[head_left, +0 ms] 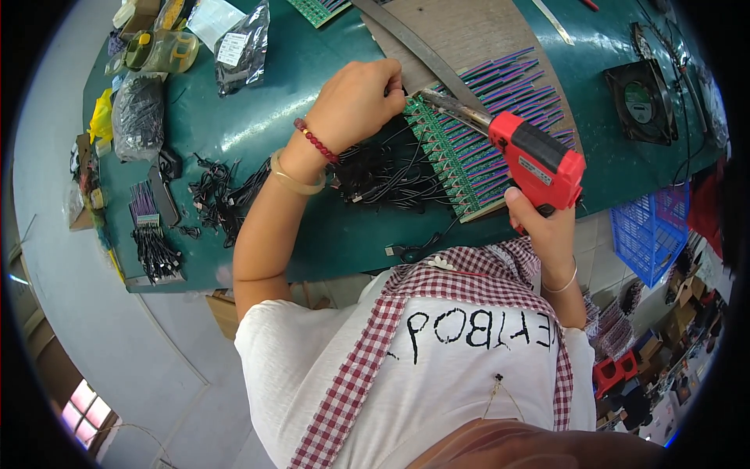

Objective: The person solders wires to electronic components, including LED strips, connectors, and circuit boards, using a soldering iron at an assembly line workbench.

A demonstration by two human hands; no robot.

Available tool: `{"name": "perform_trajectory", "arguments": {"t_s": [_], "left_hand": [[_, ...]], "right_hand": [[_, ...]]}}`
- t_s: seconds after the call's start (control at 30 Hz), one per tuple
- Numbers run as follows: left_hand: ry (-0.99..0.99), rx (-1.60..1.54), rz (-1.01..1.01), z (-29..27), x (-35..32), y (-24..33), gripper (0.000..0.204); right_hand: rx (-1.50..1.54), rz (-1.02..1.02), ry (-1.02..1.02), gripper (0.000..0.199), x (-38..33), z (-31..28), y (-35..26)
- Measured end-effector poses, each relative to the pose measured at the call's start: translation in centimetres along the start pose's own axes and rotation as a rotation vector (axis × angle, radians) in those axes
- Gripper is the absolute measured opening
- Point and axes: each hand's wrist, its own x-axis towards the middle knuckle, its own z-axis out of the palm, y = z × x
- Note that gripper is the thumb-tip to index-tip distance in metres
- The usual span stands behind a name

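My right hand [551,233] grips a red and black soldering gun [533,160] by its handle. The gun's metal tip points left, at the far end of a green circuit board panel [439,152]. Close by that tip, my left hand [361,100] is closed, its fingers pinched at the panel's far left corner; what they hold is too hidden to name. Rows of purple, blue and dark wires [512,94] extend right from the panel. Black cables [387,180] lie along its left side, beneath my left wrist.
A metal strip [418,47] lies across the brown board [492,23] behind the panel. At right are a black fan [641,102] and, lower, a blue crate [648,234]. Bagged parts [139,117] and cable bundles [156,242] occupy the green table's left.
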Motion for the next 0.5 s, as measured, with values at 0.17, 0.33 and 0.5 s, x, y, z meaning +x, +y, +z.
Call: {"name": "perform_trajectory", "arguments": {"t_s": [0.17, 0.33, 0.5], "left_hand": [[-0.012, -0.004, 0.033, 0.01, 0.05, -0.21, 0.010], [-0.028, 0.009, 0.010, -0.15, 0.06, -0.11, 0.010], [-0.044, 0.013, 0.014, -0.22, 0.22, -0.08, 0.011]], "right_hand": [[-0.004, -0.020, 0.003, 0.024, 0.00, 0.16, -0.15], [0.023, 0.013, 0.027, 0.023, -0.43, -0.03, -0.35], [0.049, 0.005, 0.048, 0.021, -0.44, -0.06, -0.40]]}}
